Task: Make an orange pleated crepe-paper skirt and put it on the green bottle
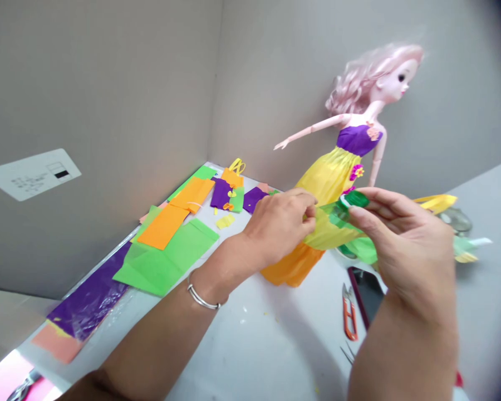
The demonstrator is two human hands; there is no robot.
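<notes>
In front of the doll's yellow skirt, my right hand [401,239] grips a small roll of green see-through tape [354,199] between thumb and fingers. A sheer strip runs left from the roll to my left hand [281,223], whose fingers are pinched together at its end. The fingertips of that hand are partly hidden. Just behind both hands stands a doll [359,133] with pink hair, in a purple top and a yellow skirt. Pink flowers [356,172] sit on the skirt. An orange layer [294,264] shows at the bottom of the dress.
Green sheets [187,250], orange paper [161,225] and a purple sheet in plastic [94,292] lie along the left. Small paper pieces with bows [223,195] are at the back. Orange-handled thread snips [349,314] and a phone [367,295] lie near my right wrist. Grey walls enclose the table.
</notes>
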